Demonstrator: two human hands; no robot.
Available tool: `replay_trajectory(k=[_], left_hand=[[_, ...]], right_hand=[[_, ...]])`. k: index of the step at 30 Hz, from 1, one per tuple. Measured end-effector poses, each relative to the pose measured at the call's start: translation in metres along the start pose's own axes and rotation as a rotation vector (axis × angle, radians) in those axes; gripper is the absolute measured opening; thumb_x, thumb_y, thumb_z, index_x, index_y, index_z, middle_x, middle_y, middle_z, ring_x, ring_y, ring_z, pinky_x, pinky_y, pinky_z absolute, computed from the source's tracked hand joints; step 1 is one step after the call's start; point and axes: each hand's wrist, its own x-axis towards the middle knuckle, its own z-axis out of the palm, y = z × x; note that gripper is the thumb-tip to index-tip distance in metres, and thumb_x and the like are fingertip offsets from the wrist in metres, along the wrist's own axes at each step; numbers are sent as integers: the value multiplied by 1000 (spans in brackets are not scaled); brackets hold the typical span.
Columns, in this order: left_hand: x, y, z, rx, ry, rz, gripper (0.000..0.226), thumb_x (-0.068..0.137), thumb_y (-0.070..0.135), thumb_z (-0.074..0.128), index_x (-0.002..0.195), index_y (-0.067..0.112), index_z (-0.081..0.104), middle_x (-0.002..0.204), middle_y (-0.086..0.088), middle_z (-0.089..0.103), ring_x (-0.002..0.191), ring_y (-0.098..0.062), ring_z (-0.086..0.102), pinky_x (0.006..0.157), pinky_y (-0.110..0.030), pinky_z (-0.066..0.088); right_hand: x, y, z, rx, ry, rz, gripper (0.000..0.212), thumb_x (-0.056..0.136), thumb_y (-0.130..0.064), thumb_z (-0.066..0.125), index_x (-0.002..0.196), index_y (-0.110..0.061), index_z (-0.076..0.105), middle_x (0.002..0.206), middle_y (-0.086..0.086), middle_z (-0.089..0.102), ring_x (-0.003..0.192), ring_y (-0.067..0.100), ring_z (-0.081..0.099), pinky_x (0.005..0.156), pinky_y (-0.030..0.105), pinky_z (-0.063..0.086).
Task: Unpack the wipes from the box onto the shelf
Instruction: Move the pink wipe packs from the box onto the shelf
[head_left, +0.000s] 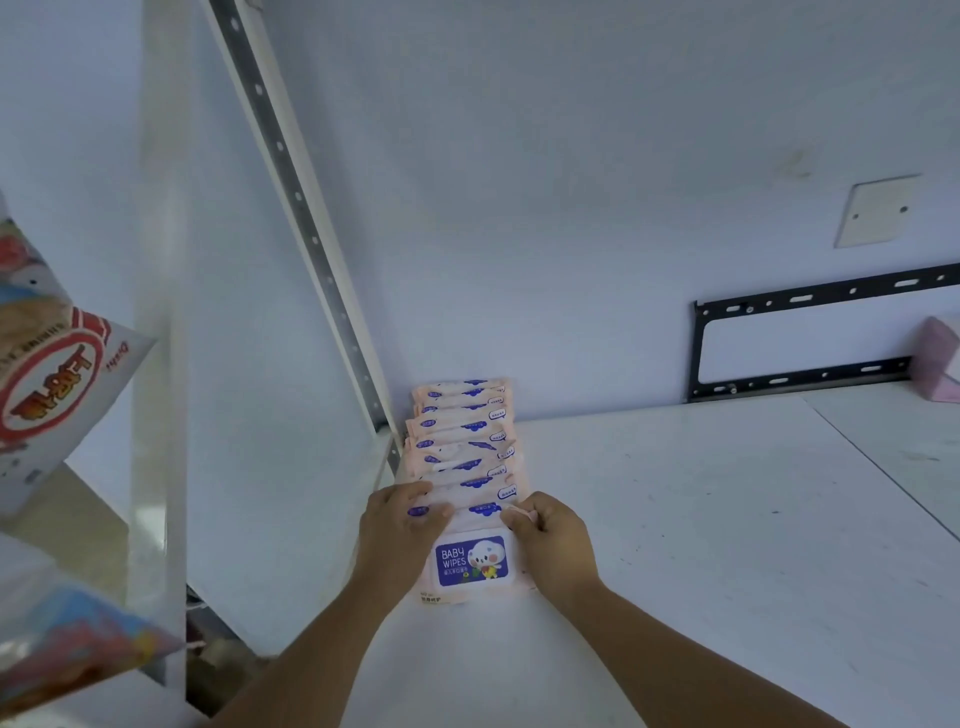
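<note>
Packs of wipes (462, 441) stand in a single row on the white shelf (701, 519). The row starts at the back wall (571, 208) and runs forward along the shelf's left edge, just beside the slanted metal upright (306, 208). Roughly ten packs are there, each leaning against the one behind it.

The front pack (470, 564), with its purple "BABY WIPES" lid facing up, is the one in hand. The left hand (400, 519) holds its upper left corner, with the fingers laid over the top edge and the thumb on the front. The right hand (553, 540) has its fingers curled and pinches the upper right corner. The pack touches the row and rests on the shelf, so it looks placed or nearly so, with only a last squaring-up left before it is let go.

A good part of the unpacking appears done. The box is not in view, so I cannot tell how many packs remain in it. The shelf has plenty of bare surface to the right for more rows. Snack bags (57, 379) sit on the neighbouring shelves at left, and a black bracket (800, 338) hangs on the wall at right.
</note>
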Motion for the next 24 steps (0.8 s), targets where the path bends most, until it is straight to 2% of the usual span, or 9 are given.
replay_trajectory(k=[2, 4, 7, 10, 13, 15, 19, 24], left_hand=[[-3, -5, 1, 43, -24, 57, 70, 71, 59, 82, 131, 37, 53, 128, 14, 48, 106, -10, 60, 77, -21, 55], [-10, -11, 0, 165, -109, 144, 95, 59, 69, 83, 139, 40, 41, 138, 19, 34, 124, -8, 41, 96, -25, 46], [-15, -19, -1, 317, -151, 220, 115, 53, 74, 82, 148, 40, 28, 152, 17, 23, 139, -12, 26, 109, -31, 39], [-15, -19, 0, 374, -129, 259, 114, 57, 71, 82, 149, 39, 23, 156, 14, 19, 143, -16, 24, 111, -35, 41], [-11, -17, 2, 398, -98, 258, 110, 60, 67, 84, 148, 38, 26, 156, 12, 24, 142, -16, 27, 109, -38, 45], [-7, -16, 3, 418, -72, 266, 108, 61, 66, 84, 148, 36, 27, 156, 10, 28, 141, -18, 30, 109, -39, 46], [7, -13, 5, 504, -30, 274, 106, 61, 69, 82, 146, 34, 28, 154, 6, 34, 140, -21, 33, 109, -41, 45], [10, -11, 6, 594, -12, 266, 106, 62, 76, 76, 146, 35, 27, 156, 4, 34, 143, -26, 33, 113, -46, 44]], right_hand=[[1, 0, -3, -21, -32, 6, 12, 96, -37, 65, 97, -25, 63, 102, -7, 74, 85, 8, 73, 66, 16, 57], [0, 0, -8, -82, -69, -4, 16, 94, -43, 66, 99, -29, 61, 103, -10, 74, 86, 5, 71, 65, 13, 54], [-5, 0, -19, -148, -191, -13, 36, 82, -46, 78, 108, -31, 58, 107, -14, 72, 91, 2, 70, 65, 12, 52], [-7, 1, -24, -326, -271, -46, 54, 75, -38, 85, 114, -31, 50, 113, -16, 65, 97, 0, 63, 71, 12, 49], [-3, 3, -20, -396, -227, -53, 53, 77, -35, 83, 115, -28, 48, 121, -10, 65, 99, 7, 62, 72, 15, 46], [2, 3, -13, -410, -196, -42, 52, 78, -37, 83, 114, -29, 46, 124, -9, 65, 100, 9, 62, 74, 17, 47], [15, 5, -2, -431, -125, -6, 58, 73, -45, 84, 115, -29, 48, 123, -8, 66, 104, 13, 64, 88, 32, 57], [22, 8, 2, -504, -88, 15, 61, 71, -55, 80, 114, -27, 46, 120, -4, 65, 103, 17, 63, 89, 40, 59]])
